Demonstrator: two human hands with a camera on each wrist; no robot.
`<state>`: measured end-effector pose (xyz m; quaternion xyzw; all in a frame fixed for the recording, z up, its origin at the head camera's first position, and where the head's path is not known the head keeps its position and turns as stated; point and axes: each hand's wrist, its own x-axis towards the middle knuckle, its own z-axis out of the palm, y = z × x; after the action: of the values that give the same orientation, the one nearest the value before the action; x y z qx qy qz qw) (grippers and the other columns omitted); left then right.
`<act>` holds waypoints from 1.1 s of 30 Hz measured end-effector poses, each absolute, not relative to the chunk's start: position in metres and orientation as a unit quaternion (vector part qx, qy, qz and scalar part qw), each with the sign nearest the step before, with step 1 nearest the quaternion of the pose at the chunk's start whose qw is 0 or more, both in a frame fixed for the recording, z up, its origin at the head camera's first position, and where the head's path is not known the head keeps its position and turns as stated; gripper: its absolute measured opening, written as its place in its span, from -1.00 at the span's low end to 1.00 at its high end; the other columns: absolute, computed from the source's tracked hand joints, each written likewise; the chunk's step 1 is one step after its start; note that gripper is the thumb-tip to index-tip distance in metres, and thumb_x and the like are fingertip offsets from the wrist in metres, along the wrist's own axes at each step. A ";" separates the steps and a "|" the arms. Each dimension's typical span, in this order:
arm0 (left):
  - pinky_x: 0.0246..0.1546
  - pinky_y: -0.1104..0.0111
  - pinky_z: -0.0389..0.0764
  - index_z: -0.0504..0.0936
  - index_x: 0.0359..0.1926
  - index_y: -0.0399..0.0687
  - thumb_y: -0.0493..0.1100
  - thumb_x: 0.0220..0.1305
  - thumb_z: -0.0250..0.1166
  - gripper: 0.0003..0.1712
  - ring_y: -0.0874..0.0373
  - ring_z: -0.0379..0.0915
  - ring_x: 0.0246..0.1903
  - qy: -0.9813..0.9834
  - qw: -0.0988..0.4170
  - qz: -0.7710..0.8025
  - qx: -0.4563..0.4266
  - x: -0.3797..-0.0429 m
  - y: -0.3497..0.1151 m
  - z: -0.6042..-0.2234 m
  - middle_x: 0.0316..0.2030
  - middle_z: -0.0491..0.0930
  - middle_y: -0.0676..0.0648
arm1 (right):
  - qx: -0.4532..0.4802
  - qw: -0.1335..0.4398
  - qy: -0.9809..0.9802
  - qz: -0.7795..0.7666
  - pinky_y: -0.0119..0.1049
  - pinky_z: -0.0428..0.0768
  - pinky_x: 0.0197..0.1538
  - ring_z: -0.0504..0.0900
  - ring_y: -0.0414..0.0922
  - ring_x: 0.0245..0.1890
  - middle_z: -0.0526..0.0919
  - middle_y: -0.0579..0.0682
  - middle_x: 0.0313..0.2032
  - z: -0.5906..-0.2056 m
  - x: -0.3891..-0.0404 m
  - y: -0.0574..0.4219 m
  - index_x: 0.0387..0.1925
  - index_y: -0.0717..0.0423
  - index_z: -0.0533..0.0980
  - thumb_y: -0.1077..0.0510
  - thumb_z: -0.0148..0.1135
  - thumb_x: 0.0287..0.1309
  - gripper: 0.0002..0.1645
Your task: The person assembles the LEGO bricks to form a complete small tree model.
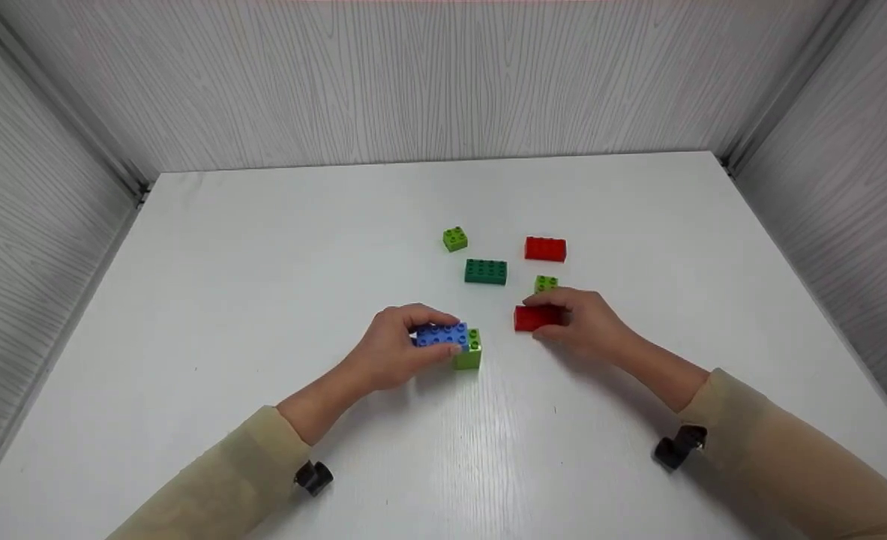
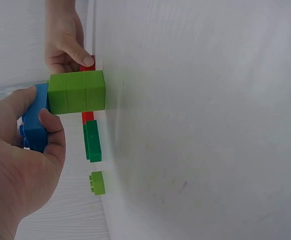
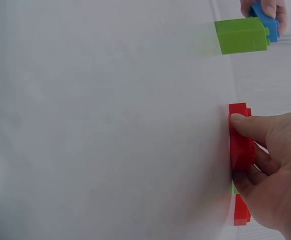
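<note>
My left hand (image 1: 394,349) pinches a blue building brick (image 1: 442,336) between thumb and fingers. That brick lies across the top of an upright stack of light green bricks (image 1: 468,358) and juts out to the left. In the left wrist view three green bricks (image 2: 77,92) show in the stack, its foot at the tabletop. To the right, my right hand (image 1: 582,319) grips a long red brick (image 1: 531,319) by its sides, low at the table. Its thumb presses the near side of the red brick (image 3: 240,142) in the right wrist view.
Just beyond my right hand is a small light green brick (image 1: 546,283), partly covered by it. Farther back lie a dark green brick (image 1: 486,271), a second red brick (image 1: 545,249) and another small light green brick (image 1: 455,239). Pale panels (image 1: 413,82) enclose the white table (image 1: 263,247).
</note>
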<state>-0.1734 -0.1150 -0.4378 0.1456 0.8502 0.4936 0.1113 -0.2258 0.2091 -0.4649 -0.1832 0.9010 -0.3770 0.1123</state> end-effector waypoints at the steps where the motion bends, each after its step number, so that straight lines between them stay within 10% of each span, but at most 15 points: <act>1: 0.09 0.21 0.59 0.80 0.14 0.21 -0.03 0.32 0.54 -0.63 0.07 0.54 0.04 0.850 0.112 0.494 0.145 -0.173 -0.115 -0.438 0.09 0.70 0.14 | -0.185 0.112 0.899 -0.381 0.01 0.64 0.23 0.54 0.08 0.25 0.63 0.04 0.23 -0.465 -0.226 0.209 0.30 -0.02 0.63 0.24 0.49 0.29 -0.44; 33: 0.05 0.22 0.64 0.80 0.16 0.21 -0.02 0.33 0.54 -0.62 0.06 0.53 0.06 0.847 0.111 0.500 0.144 -0.172 -0.115 -0.436 0.08 0.69 0.11 | -0.336 0.088 0.811 -0.470 -0.12 0.72 0.06 0.62 -0.15 0.11 0.67 -0.23 0.12 -0.435 -0.206 0.171 0.24 -0.20 0.66 0.10 0.50 0.33 -0.53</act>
<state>-0.1716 -0.1148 -0.4358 0.1439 0.8471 0.4996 0.1105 -0.2063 0.1707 -0.4349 -0.3362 0.8111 -0.4705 0.0885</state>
